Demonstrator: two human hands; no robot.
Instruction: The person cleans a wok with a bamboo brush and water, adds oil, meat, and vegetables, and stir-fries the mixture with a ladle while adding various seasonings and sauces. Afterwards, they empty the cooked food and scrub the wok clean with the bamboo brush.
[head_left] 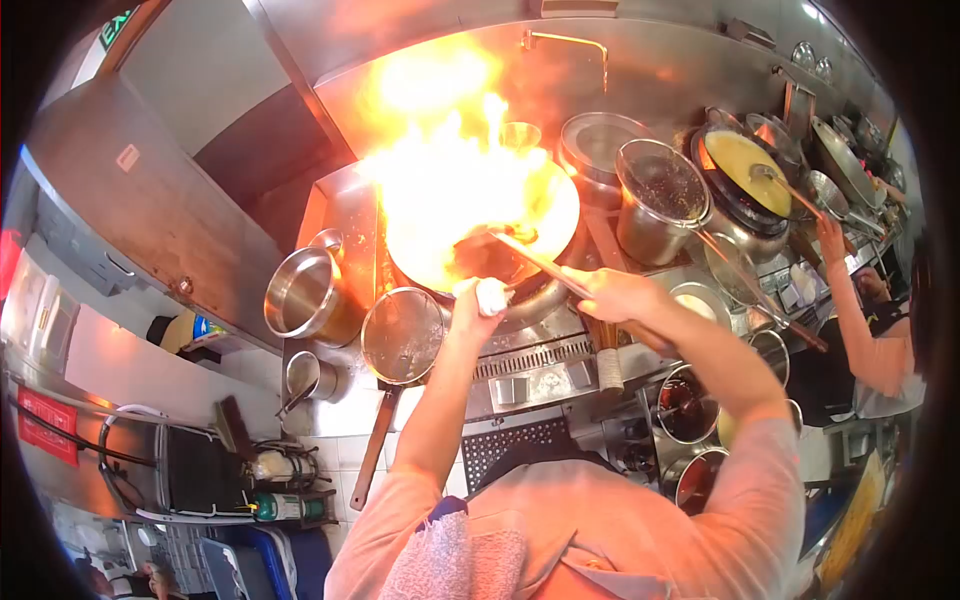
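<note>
Large bright flames rise out of a wok [566, 222] on the stove in front of me and hide most of its inside. My left hand [474, 316] is closed around a folded white cloth [492, 297] at the wok's near rim. How the fingers meet the rim underneath is hidden. In my right hand [612, 296] is the long handle of a cooking utensil [541, 262] that slants down into the wok. Its head is lost in the glare, so I cannot tell whether it is a ladle or a spatula.
Left of the wok stand a steel pot [303, 292] and a round strainer [403, 335] with a long handle. On the right are a strainer-topped pot [662, 188] and sauce containers [688, 405]. Another person's arm [853, 310] holds a ladle in a wok of yellow liquid [748, 170].
</note>
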